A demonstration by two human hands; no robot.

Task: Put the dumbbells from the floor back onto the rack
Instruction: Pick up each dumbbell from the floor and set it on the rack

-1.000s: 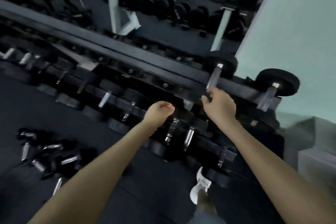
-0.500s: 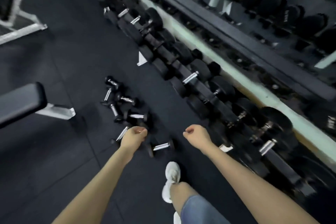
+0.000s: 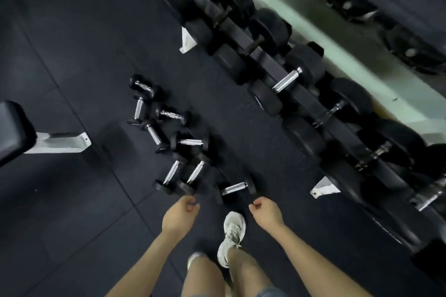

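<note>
Several small black dumbbells with chrome handles lie scattered on the dark floor. The nearest dumbbell [image 3: 235, 188] lies just ahead of my hands, and a pair of dumbbells [image 3: 183, 175] lies to its left. My left hand [image 3: 179, 214] hangs above the floor with loosely curled fingers and holds nothing. My right hand [image 3: 266, 211] is the same, empty, about level with it. The long black dumbbell rack [image 3: 299, 94] runs diagonally along the right, loaded with large black dumbbells.
A black padded bench [image 3: 14, 131] with a white foot [image 3: 58, 143] stands at the left. White rack feet [image 3: 187, 40] [image 3: 324, 189] stick out onto the floor. My white shoe [image 3: 231, 236] stands between my hands. A pale green wall base runs behind the rack.
My right hand let go of a dumbbell handle on the rack's top tier. My view swung down to the floor pile, and both empty hands have dropped toward the nearest dumbbells.
</note>
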